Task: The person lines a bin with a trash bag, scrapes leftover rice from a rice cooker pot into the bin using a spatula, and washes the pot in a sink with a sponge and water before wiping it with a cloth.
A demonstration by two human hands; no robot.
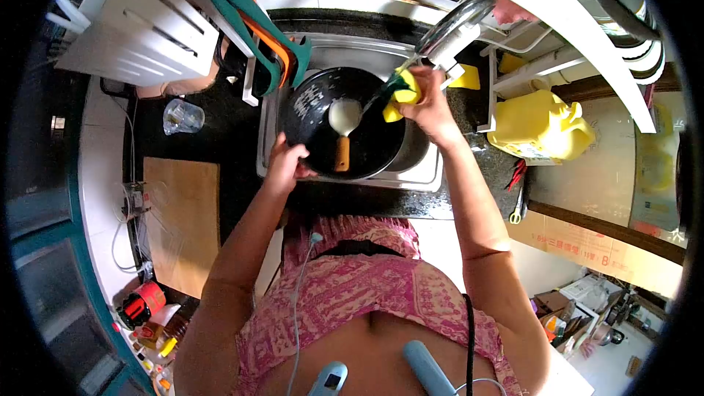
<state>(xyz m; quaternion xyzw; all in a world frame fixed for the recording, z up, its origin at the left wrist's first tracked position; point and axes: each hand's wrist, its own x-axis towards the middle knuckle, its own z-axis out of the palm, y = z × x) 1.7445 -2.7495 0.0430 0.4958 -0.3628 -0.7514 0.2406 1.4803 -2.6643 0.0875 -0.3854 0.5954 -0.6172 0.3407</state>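
A black wok (308, 136) sits in the steel sink (422, 180), tilted a little. At its lower left rim is my left hand (284, 165), closed on the edge with the thumb toward the inside. My right hand (429, 106) grips a yellow sponge (402, 92) with a dark green side, held over the wok's upper right rim under the faucet (447, 33). Inside the wok lies a small ladle (343, 121) with a pale round bowl and a wooden handle; neither hand touches it.
A yellow jug (543, 126) stands right of the sink, near another yellow sponge (466, 77). To the left are a wooden board (182, 224), a clear plastic cup (183, 117) and a white slotted rack (147, 29). Green and orange handles (257, 29) hang close to the wok.
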